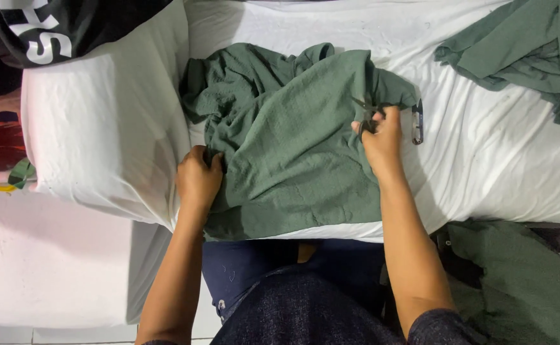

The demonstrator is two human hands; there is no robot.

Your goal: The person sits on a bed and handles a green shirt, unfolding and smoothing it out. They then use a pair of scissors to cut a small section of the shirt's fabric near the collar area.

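Green cloth point(293, 140) rumpled on white bed point(484, 160), coarse-woven and creased (folds bunched toward the far edge). Left hand point(197, 179) clenched on the cloth's near-left edge. Right hand point(381, 140) closed around dark scissors point(369, 115) at the cloth's right edge. Second green heap point(523, 45) well right of the cloth.

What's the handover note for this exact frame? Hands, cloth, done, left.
Left hand: shut on a bunched fold at the left edge of the green cloth, pinning it to the white sheet.
Right hand: shut on the scissors at the cloth's right edge; blades point up-left over the fabric.
More green cloth: one pile top right, another bottom right.
Done: cloth spread out and held. No cut line visible.
Left: any cutting; whether the blades are already in the fabric, cannot tell.
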